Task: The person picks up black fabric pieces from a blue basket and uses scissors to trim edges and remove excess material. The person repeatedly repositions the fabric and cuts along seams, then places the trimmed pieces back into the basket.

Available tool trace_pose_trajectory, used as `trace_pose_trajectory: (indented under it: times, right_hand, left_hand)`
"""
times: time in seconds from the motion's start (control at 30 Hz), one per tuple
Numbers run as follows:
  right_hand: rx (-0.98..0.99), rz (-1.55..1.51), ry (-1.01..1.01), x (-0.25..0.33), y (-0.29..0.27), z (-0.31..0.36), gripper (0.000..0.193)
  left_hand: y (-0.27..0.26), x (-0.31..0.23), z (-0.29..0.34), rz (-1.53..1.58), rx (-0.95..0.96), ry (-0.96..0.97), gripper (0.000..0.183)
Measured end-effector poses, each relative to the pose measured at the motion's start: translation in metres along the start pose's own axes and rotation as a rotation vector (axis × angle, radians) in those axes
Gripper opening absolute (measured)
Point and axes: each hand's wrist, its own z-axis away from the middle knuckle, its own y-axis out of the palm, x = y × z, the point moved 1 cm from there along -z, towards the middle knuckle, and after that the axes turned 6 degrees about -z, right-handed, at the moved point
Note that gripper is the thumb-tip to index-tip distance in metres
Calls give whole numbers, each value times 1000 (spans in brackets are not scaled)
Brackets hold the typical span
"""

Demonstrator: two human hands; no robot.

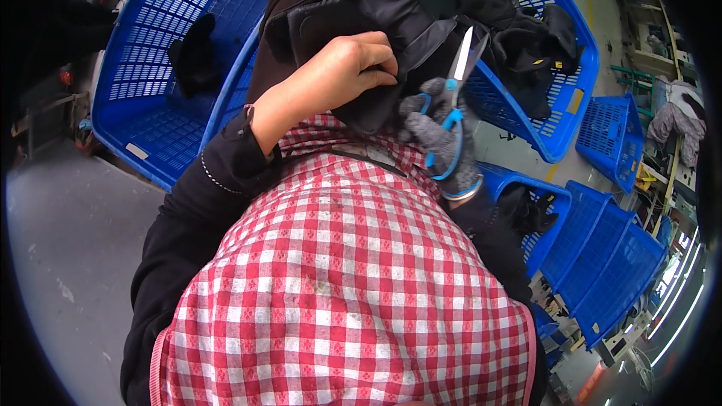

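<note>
Black fabric (368, 109) lies bunched over my lap, partly covering the red-and-white checked apron (338, 256). My bare left hand (350, 64) is closed in a pinch on this cloth, thumb and fingertips together at its near part. In a grey knitted glove, my right hand (444, 131) holds scissors (460, 64) with blue handles. Their blades point up and away from me, slightly parted, just right of the fabric. The gloved fingers hide part of the handles.
A large blue slatted basket (214, 116) stands at the left with a black piece (197, 53) inside. At the upper right, another blue basket (556, 143) is heaped with black pieces (530, 53). More blue crates (602, 248) stand at the right. Grey floor (68, 256) shows at the left.
</note>
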Motion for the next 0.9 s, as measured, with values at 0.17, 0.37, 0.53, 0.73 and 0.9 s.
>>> trace_pose_trajectory:
  times: [0.17, 0.37, 0.53, 0.73, 0.9]
  right_hand:
    - [173, 1112, -595, 70, -33, 0, 38]
    - [458, 1687, -621, 123, -32, -19, 39]
    - [559, 1853, -397, 141, -22, -40, 42]
    - [697, 2074, -419, 150, -8, -48, 46]
    - [771, 2047, -577, 148, 1, -46, 44]
  left_hand:
    - [0, 0, 5, -21, 14, 9, 11]
    - [2, 1, 10, -21, 12, -18, 10]
    - [5, -1, 10, -32, 20, -13, 10]
    - [8, -2, 11, -42, 15, 35, 10]
    - [7, 2, 9, -18, 2, 28, 12]
